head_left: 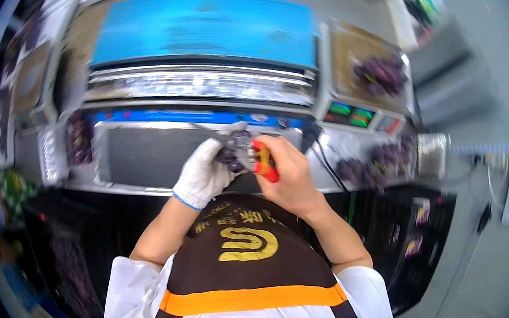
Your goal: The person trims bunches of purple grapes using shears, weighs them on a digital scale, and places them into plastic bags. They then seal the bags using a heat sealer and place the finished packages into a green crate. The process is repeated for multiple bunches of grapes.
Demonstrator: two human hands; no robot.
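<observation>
Trimming of a small grape bunch appears to be the step in hand, at frame centre above a grey metal tray. On the left, the bunch is cupped by the gloved left hand, fingers curled round it. To its right, red-handled scissors are clasped by the bare right hand, fingers wrapped tight. Careful blade placement at a stem is judged necessary next. At upper right, more grapes rest on a scale.

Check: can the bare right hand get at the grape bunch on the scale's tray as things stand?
Probably not freely: the right hand is gripping red-handled scissors at the small bunch in the gloved left hand. The path to the grapes on the scale looks open.
</observation>
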